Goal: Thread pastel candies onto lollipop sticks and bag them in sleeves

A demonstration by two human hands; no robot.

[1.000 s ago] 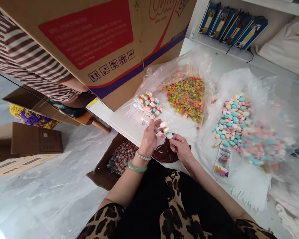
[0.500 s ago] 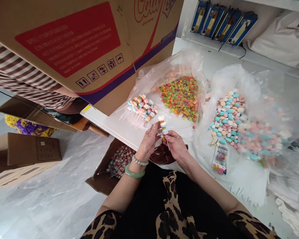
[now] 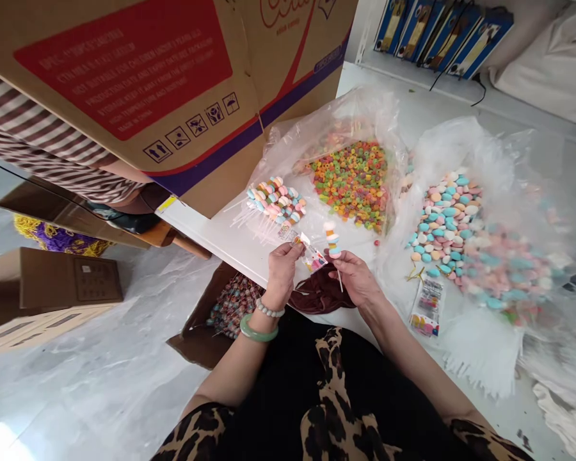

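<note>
My right hand [image 3: 358, 275] is closed around the white stick of a candy skewer [image 3: 333, 240], held upright with pale marshmallow pieces and orange gummy rings stacked on it. My left hand [image 3: 284, 266] pinches a clear printed candy wrapper [image 3: 313, 256], which reaches across toward the skewer without clearly touching it. Just beyond the left hand lies a pile of finished-looking candy skewers [image 3: 277, 202], their sticks pointing left. Gummy rings [image 3: 355, 182] fill an opened plastic bag behind the skewer. Loose pastel marshmallows [image 3: 444, 221] spread in another bag to the right.
A large carton [image 3: 173, 83] stands at the table's back left, beside a person in a striped garment [image 3: 43, 134]. Below the edge is an open box of wrapped candy [image 3: 233, 304]. Printed wrappers [image 3: 427, 304] and white sticks [image 3: 482, 352] lie at right. Blue binders [image 3: 441, 35] fill a shelf.
My hands have moved apart. The right has carried the skewer slightly right, and the wrapper now shows spread out between the hands from the left one.
</note>
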